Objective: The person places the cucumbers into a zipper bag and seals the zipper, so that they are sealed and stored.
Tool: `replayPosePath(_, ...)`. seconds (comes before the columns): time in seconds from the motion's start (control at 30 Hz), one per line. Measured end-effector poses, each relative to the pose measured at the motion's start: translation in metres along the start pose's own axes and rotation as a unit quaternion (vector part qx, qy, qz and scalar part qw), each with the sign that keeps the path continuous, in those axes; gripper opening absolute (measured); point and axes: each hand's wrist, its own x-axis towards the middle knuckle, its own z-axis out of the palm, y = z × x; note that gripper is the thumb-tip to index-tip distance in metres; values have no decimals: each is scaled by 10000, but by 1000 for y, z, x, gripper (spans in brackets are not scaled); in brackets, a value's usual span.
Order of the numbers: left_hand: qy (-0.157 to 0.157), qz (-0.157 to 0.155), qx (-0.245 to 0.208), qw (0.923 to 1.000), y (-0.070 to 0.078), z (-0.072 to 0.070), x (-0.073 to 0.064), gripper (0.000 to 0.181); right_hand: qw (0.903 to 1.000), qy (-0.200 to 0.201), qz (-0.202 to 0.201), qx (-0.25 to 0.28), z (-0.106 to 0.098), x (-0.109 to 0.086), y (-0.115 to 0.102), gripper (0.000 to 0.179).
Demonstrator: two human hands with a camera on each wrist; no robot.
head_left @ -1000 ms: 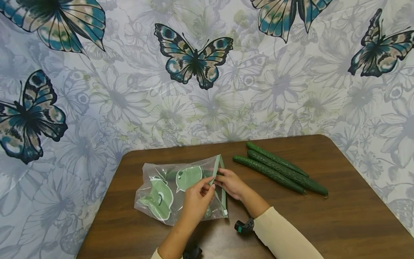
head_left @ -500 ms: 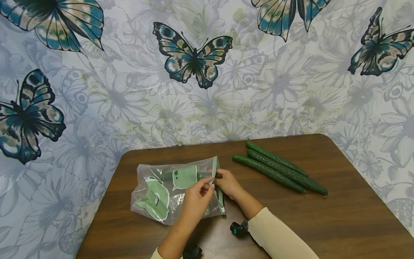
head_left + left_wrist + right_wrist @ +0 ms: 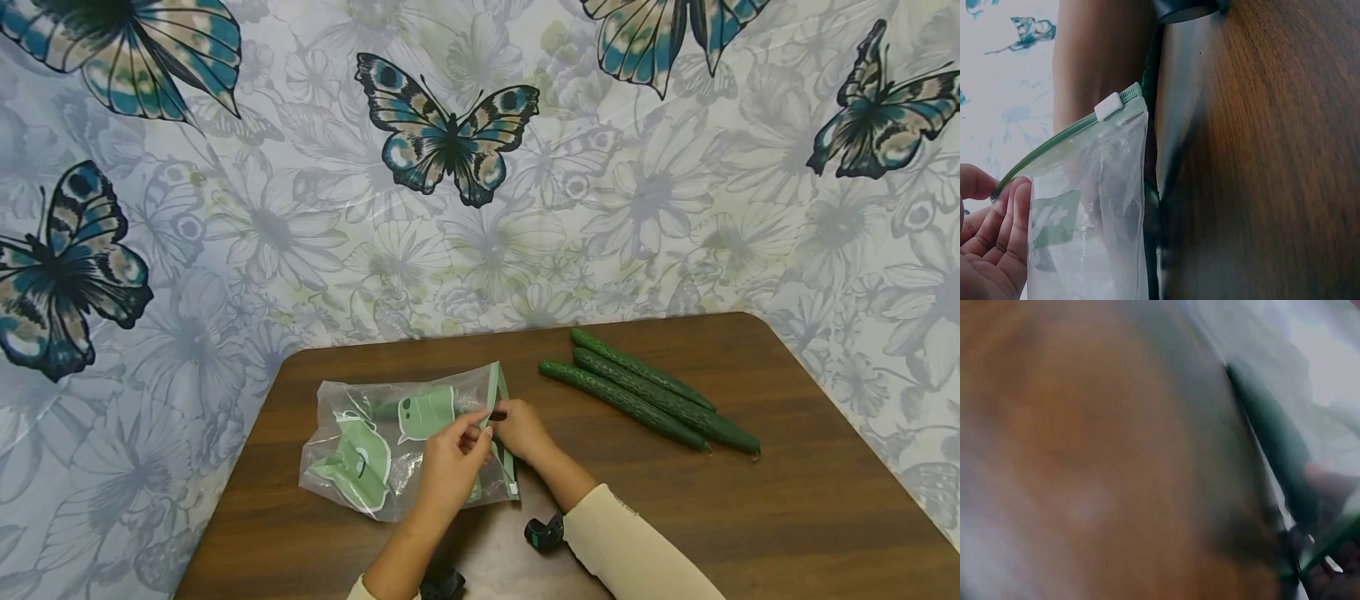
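A clear slider zip bag [image 3: 408, 454] with green cartoon prints lies at the left of the table, its green-edged mouth facing right. My left hand [image 3: 450, 467] pinches the mouth's green rim [image 3: 1041, 150] between thumb and fingers. At the same opening, my right hand [image 3: 521, 429] reaches in with bent fingers, partly hidden by the rim. In the right wrist view a dark green cucumber [image 3: 1275, 444] shows through the film, its end close to the fingers. Whether the right hand grips it, I cannot tell. The white slider [image 3: 1108, 107] sits near the mouth's near corner.
Three more cucumbers [image 3: 641, 392] lie side by side on the brown wooden table [image 3: 750, 533], right of the bag. A butterfly-patterned cloth [image 3: 465, 275] hangs behind the table's far edge. Black wrist devices [image 3: 543, 533] sit below both wrists, close over the tabletop.
The bag has slid slightly left. My right hand and forearm have shifted left, the fingers now more bent at the mouth. The left hand stays at the rim; the three cucumbers have not moved.
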Motion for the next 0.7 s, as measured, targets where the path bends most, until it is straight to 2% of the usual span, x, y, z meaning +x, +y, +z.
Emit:
replayPosePath(0.1, -14, -18, -56, 10000, -2, -1, 1, 25, 9989, 17, -111, -463, 2, -2, -1, 21)
replayPosePath(0.17, -26, -45, -83, 10000, -2, -1, 1, 25, 9990, 14, -152, -410, 2, -2, -2, 22)
replayPosePath(0.3, -33, -98, -93, 9999, -1, -2, 1, 26, 9986, -206, -183, 445, 1, -1, 3, 21)
replayPosePath(0.43, -48, -138, -18, 9999, -1, -3, 1, 26, 9904, -387, -209, 1309, -3, -1, 7, 21)
replayPosePath(0.7, -37, -139, 83, 9999, -2, -4, 2, 26, 9871, 0, -188, 1591, -19, -5, 3, 37)
